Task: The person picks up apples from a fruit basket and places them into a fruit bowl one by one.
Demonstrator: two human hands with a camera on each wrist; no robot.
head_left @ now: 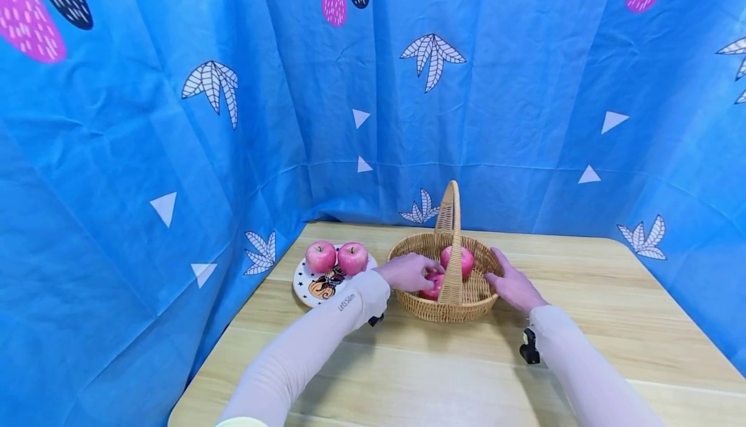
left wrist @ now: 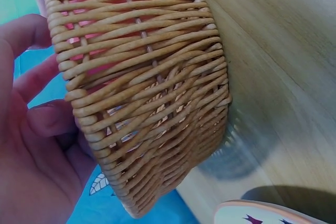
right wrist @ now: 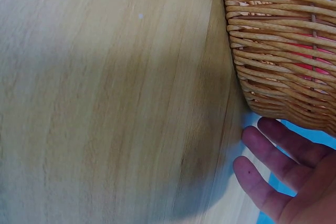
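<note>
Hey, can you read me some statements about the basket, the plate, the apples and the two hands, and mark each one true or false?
1. The left hand grips an apple inside the basket. True.
2. The right hand grips the basket's handle. False: it is at the basket's right side.
3. The plate holds two other apples. True.
4. In the head view, the plate is right of the basket. False: it is left.
</note>
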